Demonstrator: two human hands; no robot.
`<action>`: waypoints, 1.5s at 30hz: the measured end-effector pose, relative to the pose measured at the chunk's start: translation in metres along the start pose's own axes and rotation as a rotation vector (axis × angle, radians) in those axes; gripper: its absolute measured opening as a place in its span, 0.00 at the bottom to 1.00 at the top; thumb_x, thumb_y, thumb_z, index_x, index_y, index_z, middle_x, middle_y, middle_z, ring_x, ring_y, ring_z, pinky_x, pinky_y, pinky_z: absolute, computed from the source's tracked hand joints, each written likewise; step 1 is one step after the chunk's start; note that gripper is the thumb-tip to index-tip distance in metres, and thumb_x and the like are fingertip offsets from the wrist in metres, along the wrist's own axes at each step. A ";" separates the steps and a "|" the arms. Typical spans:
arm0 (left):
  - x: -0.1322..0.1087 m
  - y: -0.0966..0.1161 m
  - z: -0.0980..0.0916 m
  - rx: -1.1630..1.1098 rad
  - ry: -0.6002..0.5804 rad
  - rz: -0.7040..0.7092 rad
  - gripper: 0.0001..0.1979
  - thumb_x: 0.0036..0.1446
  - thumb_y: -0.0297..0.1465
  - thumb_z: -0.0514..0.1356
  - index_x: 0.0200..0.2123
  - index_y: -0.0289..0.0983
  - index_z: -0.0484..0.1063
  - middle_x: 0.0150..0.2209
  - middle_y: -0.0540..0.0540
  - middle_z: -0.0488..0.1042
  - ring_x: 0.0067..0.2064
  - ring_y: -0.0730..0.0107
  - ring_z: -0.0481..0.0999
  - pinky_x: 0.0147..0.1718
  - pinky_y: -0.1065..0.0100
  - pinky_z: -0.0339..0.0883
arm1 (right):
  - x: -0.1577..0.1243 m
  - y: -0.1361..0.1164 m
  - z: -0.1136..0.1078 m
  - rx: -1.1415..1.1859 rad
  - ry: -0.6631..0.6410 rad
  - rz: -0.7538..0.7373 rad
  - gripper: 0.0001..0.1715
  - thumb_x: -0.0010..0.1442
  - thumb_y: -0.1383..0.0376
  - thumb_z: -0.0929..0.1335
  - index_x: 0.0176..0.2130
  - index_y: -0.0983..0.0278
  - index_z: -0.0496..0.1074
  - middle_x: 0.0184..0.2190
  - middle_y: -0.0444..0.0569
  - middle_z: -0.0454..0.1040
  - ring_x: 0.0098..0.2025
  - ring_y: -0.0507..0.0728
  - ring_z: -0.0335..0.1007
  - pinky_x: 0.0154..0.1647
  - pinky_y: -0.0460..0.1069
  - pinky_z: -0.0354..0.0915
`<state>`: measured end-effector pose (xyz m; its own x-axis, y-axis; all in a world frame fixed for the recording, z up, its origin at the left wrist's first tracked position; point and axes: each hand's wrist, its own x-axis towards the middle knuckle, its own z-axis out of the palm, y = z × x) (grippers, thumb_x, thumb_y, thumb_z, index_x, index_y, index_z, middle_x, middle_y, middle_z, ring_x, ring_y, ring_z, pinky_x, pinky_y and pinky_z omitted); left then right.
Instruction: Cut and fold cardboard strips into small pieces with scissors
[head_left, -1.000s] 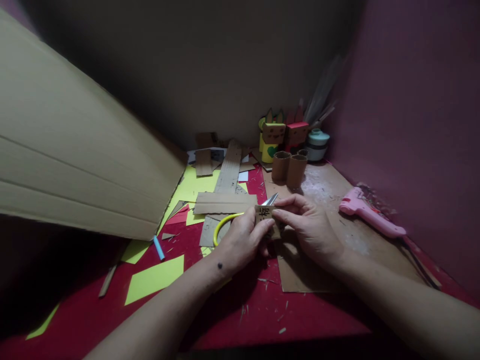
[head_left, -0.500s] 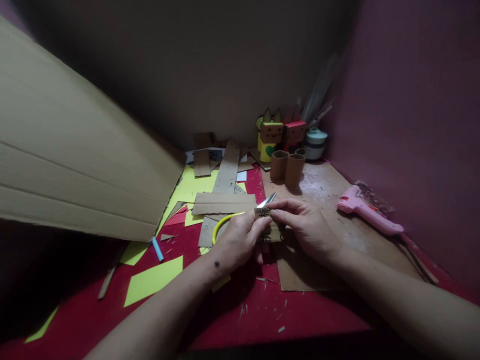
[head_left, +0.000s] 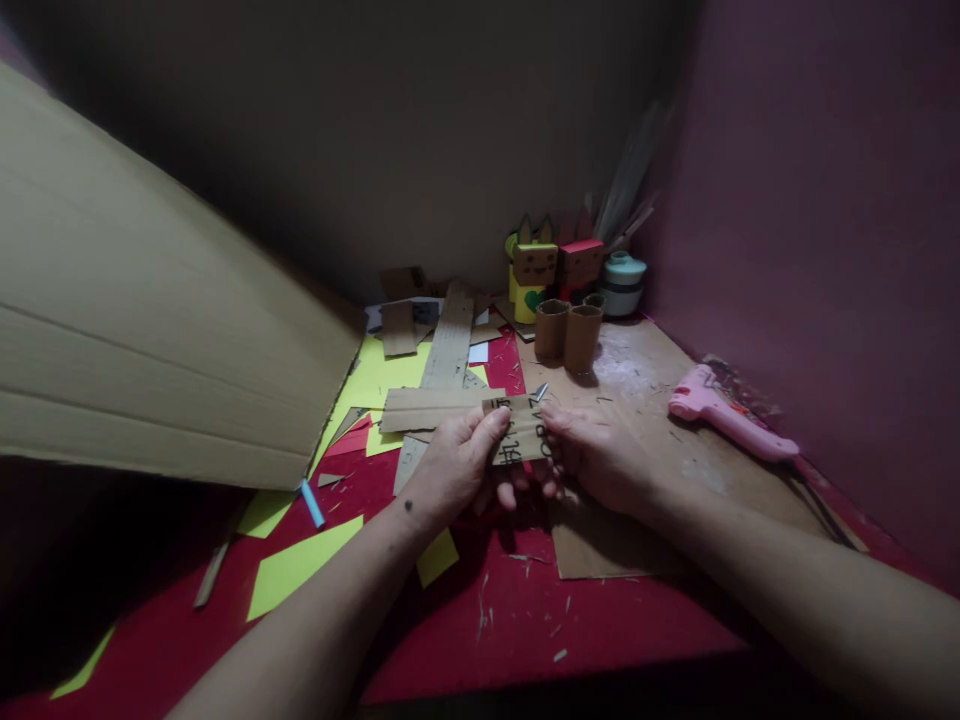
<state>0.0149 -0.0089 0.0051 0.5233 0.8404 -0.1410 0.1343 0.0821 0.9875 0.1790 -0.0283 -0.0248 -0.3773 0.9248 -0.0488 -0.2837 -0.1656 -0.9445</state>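
Between my two hands is a small cardboard piece (head_left: 523,437) with black printed lettering. Its left end is pinched by my left hand (head_left: 459,455), thumb on top and some fingers showing beneath. My right hand (head_left: 598,445) grips the right end in the same way. Just beyond the cardboard's upper edge, close to my right fingertips, shows the metal tip of the scissors (head_left: 541,392); the rest of them is hidden. A long cardboard strip (head_left: 431,409) lies behind my left hand, and a brown cardboard sheet (head_left: 611,540) lies below my right hand.
Cardboard tubes (head_left: 583,340) stand behind, near a yellow paper figure (head_left: 531,290), a red one (head_left: 581,265) and a lidded pot (head_left: 622,283). A pink glue gun (head_left: 731,415) lies right. Yellow paper (head_left: 304,565) and a blue stick (head_left: 312,504) lie left, beside a large cardboard panel (head_left: 165,320).
The cardboard piece has been turned and spread between both hands, showing more lettering. My hands have moved slightly apart. The yellow scissors handle, visible before, is now hidden.
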 end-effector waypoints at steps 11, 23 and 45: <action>0.001 -0.005 0.001 -0.038 0.031 -0.059 0.20 0.62 0.43 0.49 0.26 0.36 0.67 0.18 0.47 0.74 0.10 0.76 0.65 0.06 0.78 0.50 | -0.002 -0.004 0.002 -0.072 0.022 0.055 0.19 0.56 0.56 0.68 0.23 0.66 0.68 0.15 0.45 0.68 0.15 0.47 0.59 0.14 0.43 0.51; -0.011 -0.004 0.021 0.085 -0.020 0.057 0.14 0.63 0.40 0.49 0.30 0.37 0.63 0.17 0.51 0.73 0.13 0.78 0.69 0.09 0.81 0.55 | -0.013 -0.017 0.013 -0.108 0.104 -0.001 0.30 0.59 0.43 0.61 0.27 0.65 0.72 0.15 0.47 0.69 0.17 0.54 0.67 0.18 0.48 0.64; -0.005 -0.002 0.008 -0.050 -0.062 -0.017 0.18 0.63 0.44 0.47 0.31 0.36 0.66 0.20 0.48 0.75 0.15 0.75 0.71 0.08 0.78 0.54 | -0.006 -0.002 0.006 -0.234 0.009 -0.076 0.23 0.61 0.52 0.64 0.23 0.66 0.69 0.15 0.44 0.67 0.16 0.47 0.58 0.16 0.44 0.50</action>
<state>0.0184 -0.0171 0.0028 0.5723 0.8041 -0.1607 0.1027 0.1241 0.9869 0.1763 -0.0359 -0.0204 -0.3545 0.9348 0.0237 -0.0984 -0.0121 -0.9951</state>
